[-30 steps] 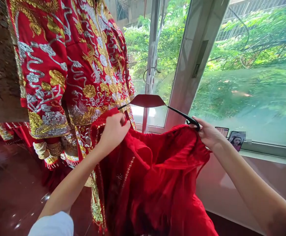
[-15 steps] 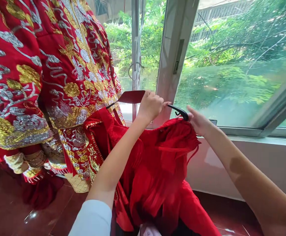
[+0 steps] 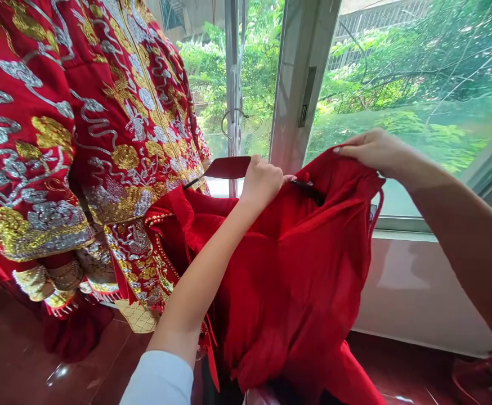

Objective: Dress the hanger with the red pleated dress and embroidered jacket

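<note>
By the window, left hand [image 3: 263,181] clenching hanger [image 3: 224,167], right hand [image 3: 375,151] raised, pinching red garment [image 3: 296,270].

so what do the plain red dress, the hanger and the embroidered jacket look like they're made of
The plain red dress looks like thin, soft woven fabric, maybe chiffon: it drapes and gathers in fine folds. The hanger seems to be hard plastic with a smooth dark-red middle, black arms and a metal wire hook. The embroidered jacket looks like heavy red cloth thickly stitched with shiny gold and silver thread.

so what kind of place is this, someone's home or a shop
Hard to say; perhaps a bridal dress room. An embroidered red and gold gown hangs beside large windows, and the left hand and right hand fit a red skirt onto a hanger.
</note>
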### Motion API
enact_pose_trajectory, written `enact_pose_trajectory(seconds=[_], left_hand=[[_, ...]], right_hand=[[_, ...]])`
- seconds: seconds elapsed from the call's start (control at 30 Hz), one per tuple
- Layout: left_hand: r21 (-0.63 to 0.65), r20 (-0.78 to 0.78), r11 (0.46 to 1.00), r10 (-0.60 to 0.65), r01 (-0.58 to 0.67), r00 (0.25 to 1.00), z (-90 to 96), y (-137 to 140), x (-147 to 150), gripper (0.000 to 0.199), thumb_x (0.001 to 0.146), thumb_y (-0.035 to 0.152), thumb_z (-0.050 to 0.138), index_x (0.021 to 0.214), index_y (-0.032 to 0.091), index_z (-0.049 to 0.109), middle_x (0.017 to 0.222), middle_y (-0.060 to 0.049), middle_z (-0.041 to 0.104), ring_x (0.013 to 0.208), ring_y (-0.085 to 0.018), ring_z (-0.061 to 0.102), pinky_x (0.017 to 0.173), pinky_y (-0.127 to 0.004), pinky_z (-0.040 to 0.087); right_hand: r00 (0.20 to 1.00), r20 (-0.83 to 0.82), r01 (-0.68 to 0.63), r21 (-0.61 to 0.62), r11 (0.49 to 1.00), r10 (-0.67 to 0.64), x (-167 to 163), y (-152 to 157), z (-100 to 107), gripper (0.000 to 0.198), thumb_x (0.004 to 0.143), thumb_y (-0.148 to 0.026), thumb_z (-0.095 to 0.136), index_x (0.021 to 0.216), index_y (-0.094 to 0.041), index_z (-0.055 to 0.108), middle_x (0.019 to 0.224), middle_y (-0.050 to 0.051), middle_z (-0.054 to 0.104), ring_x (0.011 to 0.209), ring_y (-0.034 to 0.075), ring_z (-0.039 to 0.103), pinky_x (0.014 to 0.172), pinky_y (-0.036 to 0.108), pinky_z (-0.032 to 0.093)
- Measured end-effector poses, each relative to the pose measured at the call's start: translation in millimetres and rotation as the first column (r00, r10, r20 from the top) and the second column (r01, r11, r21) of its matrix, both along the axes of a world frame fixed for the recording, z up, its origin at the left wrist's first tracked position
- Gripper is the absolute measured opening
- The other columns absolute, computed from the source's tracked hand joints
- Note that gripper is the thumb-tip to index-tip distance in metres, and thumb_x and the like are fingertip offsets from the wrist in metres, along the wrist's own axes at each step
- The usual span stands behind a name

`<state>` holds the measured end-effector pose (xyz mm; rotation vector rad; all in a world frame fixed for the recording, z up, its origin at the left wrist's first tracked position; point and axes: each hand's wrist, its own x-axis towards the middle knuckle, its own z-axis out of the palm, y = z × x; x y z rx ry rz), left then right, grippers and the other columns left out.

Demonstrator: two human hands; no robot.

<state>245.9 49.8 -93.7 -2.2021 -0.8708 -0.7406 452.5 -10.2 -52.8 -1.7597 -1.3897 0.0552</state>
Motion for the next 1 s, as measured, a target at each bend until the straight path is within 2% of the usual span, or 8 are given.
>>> enact_pose_trajectory(seconds=[0.13, 0.27, 0.4, 0.47, 0.57, 0.7, 0.87, 1.0], left_hand=[[-0.027, -0.025, 1.000, 0.009, -0.010, 1.000, 1.1, 1, 2, 0.051, 0.098, 0.038, 0.035, 0.083, 0.009, 0.074, 0.077, -0.016, 0.071, 0.082, -0.027, 0.064, 0.089, -0.042, 0.033], [-0.110, -0.034, 0.994, -0.027, 0.023, 0.999, 3.9, -7, -6, 0.034, 0.095, 0.032, 0.045, 0.094, 0.009, 0.070, 0.089, -0.016, 0.072, 0.093, -0.028, 0.064, 0.094, -0.043, 0.033], [-0.244, 0.083, 0.912, -0.320, 0.331, 0.944, 24.7, -26, -48, 0.030, 0.092, 0.022, 0.048, 0.120, 0.016, 0.058, 0.120, -0.010, 0.065, 0.107, -0.018, 0.059, 0.094, -0.031, 0.039], [-0.230, 0.240, 0.916, -0.274, 0.329, 0.931, 38.7, -40, -81, 0.028, 0.092, 0.023, 0.046, 0.116, 0.017, 0.059, 0.116, -0.009, 0.065, 0.099, -0.016, 0.060, 0.085, -0.027, 0.043], [-0.158, 0.445, 0.984, 0.145, -0.082, 0.884, 45.6, -65, -130, 0.024, 0.090, 0.033, 0.046, 0.092, 0.016, 0.064, 0.092, -0.010, 0.067, 0.086, -0.021, 0.061, 0.075, -0.031, 0.043], [-0.175, 0.449, 0.811, 0.570, -0.558, 0.688, 13.5, -93, -164, 0.040, 0.088, 0.052, 0.043, 0.088, 0.017, 0.060, 0.085, -0.014, 0.066, 0.083, -0.029, 0.062, 0.068, -0.036, 0.042], [-0.140, 0.273, 0.704, 0.703, -0.696, 0.657, -34.0, -99, -164, 0.044, 0.089, 0.053, 0.037, 0.095, 0.014, 0.057, 0.093, -0.017, 0.064, 0.085, -0.031, 0.064, 0.069, -0.037, 0.043], [-0.240, 0.253, 0.724, 0.690, -0.647, 0.678, -31.2, -94, -170, 0.031, 0.090, 0.033, 0.032, 0.087, 0.016, 0.058, 0.090, -0.014, 0.065, 0.074, -0.028, 0.065, 0.061, -0.034, 0.040]], right_hand=[[0.914, 0.391, 0.052, 0.159, 0.986, -0.111, -65, -41, -5, 0.022, 0.085, -0.020, 0.053, 0.066, -0.012, 0.062, 0.052, 0.003, 0.045, 0.053, 0.011, 0.040, 0.056, 0.030, 0.031], [0.802, 0.597, 0.022, -0.063, 0.998, 0.021, -126, -58, -72, 0.023, 0.085, -0.010, 0.043, 0.092, -0.010, 0.065, 0.066, 0.016, 0.059, 0.062, 0.025, 0.061, 0.054, 0.031, 0.036], [0.768, 0.615, -0.060, -0.206, 0.977, 0.176, -132, -52, -108, 0.032, 0.091, -0.019, 0.041, 0.113, -0.007, 0.060, 0.070, 0.022, 0.064, 0.067, 0.033, 0.066, 0.053, 0.033, 0.038], [0.773, 0.617, -0.046, -0.179, 0.983, 0.149, -121, -50, -95, 0.035, 0.093, -0.036, 0.041, 0.098, -0.011, 0.065, 0.067, 0.019, 0.063, 0.067, 0.032, 0.065, 0.055, 0.033, 0.037], [0.811, 0.582, -0.077, 0.011, 0.997, 0.056, -105, -43, -56, 0.035, 0.092, -0.044, 0.044, 0.084, -0.017, 0.065, 0.072, 0.014, 0.063, 0.072, 0.026, 0.063, 0.059, 0.031, 0.037], [0.868, 0.443, -0.335, 0.191, 0.922, 0.224, -107, -6, -14, 0.019, 0.080, -0.035, 0.063, 0.086, -0.017, 0.066, 0.081, 0.009, 0.063, 0.081, 0.023, 0.058, 0.063, 0.029, 0.037], [0.788, 0.068, -0.612, -0.031, 0.790, 0.612, -137, 42, -2, 0.030, 0.079, -0.040, 0.064, 0.064, -0.014, 0.061, 0.059, 0.004, 0.056, 0.056, 0.012, 0.049, 0.052, 0.026, 0.033], [0.731, -0.058, -0.682, -0.065, 0.729, 0.679, -147, 48, -2, 0.031, 0.078, -0.043, 0.067, 0.068, -0.015, 0.060, 0.052, -0.001, 0.051, 0.045, 0.006, 0.039, 0.044, 0.023, 0.026]])
